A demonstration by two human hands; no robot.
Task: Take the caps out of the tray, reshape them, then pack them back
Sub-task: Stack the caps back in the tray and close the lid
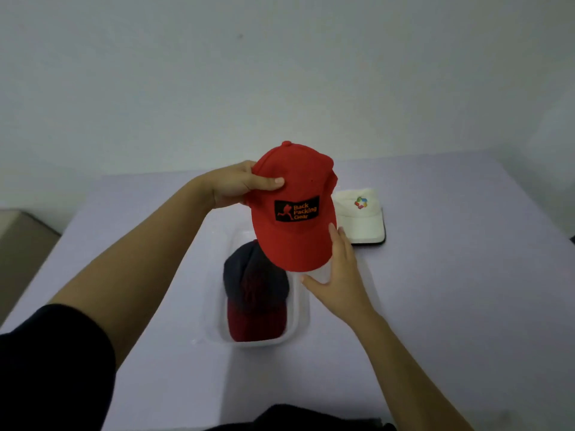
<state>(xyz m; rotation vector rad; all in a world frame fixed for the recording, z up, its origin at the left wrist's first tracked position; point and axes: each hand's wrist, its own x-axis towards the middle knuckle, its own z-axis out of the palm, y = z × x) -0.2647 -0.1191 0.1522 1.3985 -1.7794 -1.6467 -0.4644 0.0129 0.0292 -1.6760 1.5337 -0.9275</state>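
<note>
Currently my left hand (231,185) grips the red cap (298,181) by the side of its crown, thumb across the front panel, holding it up above the clear tray (303,309). My right hand (339,275) is spread, straight fingers touching the brim's edge, not curled round it. I judge I am mid-reshape on this cap. 1 white cap (361,219) lies on the table (435,275) just beyond my right hand, out of the tray and seemingly done. 1 dark cap (255,290) sits in the tray below my hands, apparently not yet taken out. Packing all 3 back remains. My left fingers are hidden behind the crown, the red cap covers the tray's far end, and I cannot tell whether anything lies beneath the dark cap.
</note>
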